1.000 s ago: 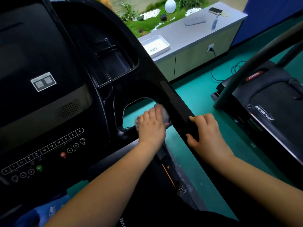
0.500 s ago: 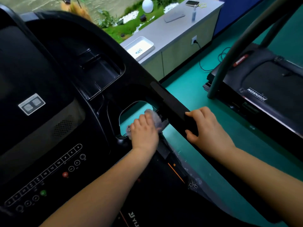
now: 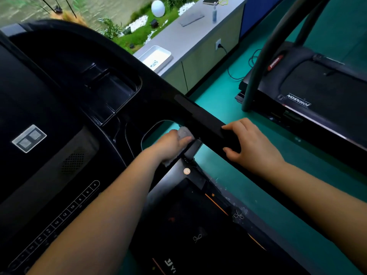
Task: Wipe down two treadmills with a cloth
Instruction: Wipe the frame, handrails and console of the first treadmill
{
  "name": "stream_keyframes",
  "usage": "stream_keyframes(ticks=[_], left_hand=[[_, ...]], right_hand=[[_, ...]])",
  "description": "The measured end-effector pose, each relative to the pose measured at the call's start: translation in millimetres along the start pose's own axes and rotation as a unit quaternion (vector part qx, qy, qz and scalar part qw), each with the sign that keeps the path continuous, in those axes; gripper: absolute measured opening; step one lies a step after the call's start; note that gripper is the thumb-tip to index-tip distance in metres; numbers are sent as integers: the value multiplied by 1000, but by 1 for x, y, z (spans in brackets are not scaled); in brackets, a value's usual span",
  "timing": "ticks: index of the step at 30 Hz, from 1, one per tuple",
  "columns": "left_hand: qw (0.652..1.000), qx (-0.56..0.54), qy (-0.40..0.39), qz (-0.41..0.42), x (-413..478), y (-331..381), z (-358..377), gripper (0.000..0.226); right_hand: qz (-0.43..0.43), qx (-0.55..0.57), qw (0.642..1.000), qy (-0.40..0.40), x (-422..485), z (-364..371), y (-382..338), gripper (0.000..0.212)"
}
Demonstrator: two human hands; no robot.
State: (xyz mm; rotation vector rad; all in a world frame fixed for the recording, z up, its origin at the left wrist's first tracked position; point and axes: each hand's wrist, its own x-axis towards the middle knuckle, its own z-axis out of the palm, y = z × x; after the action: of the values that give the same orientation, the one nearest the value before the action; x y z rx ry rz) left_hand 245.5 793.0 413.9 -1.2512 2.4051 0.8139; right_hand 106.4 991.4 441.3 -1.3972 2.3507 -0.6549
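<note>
A black treadmill console fills the left of the head view. Its right handrail runs diagonally toward me. My left hand holds a pale grey cloth and presses it against the underside of the handrail, by the opening in the console's corner. A bit of the cloth also shows below my wrist. My right hand grips the handrail just to the right, fingers over the top and thumb underneath. A second black treadmill stands at the right on the green floor.
A grey cabinet at the back carries a white tray, a folded grey cloth and a spray bottle. A cable runs from its socket across the floor. The second treadmill's grey upright rises close by.
My left hand with the cloth has slid up and right under the handrail and turned more on its side. The camera has tilted. My right hand keeps its grip on the rail.
</note>
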Motion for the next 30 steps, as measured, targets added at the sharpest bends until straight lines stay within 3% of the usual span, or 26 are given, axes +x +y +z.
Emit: stream_keyframes(ticks=[3,5,8,11,13,17,19,24,27,30], left_hand=[[1000,-19,-23,10,7,6,-4,58],[999,25,41,4,0,14,8,59],[969,192,153,-9,-19,25,38,74],[954,220,201,-21,-27,35,52,82],[968,184,173,-8,-17,30,43,72],[997,-46,12,57,10,4,4,34],[999,-30,-15,43,8,-6,3,43],[994,94,45,-15,-46,-31,21,56],[972,203,116,-19,-66,-31,30,73],[960,226,166,-16,-59,-14,40,77]], right_hand=[[0,7,1000,0,1,0,-1,52],[-2,11,1000,-3,2,0,-1,51],[0,14,1000,-7,2,1,0,51],[1,17,1000,-8,2,1,1,51],[2,19,1000,-12,3,1,1,51],[-6,23,1000,-15,5,1,3,51],[-11,22,1000,-15,6,1,5,51],[-10,21,1000,-19,6,1,4,49],[-7,23,999,-22,5,0,3,49],[-5,24,1000,-17,5,0,3,49]])
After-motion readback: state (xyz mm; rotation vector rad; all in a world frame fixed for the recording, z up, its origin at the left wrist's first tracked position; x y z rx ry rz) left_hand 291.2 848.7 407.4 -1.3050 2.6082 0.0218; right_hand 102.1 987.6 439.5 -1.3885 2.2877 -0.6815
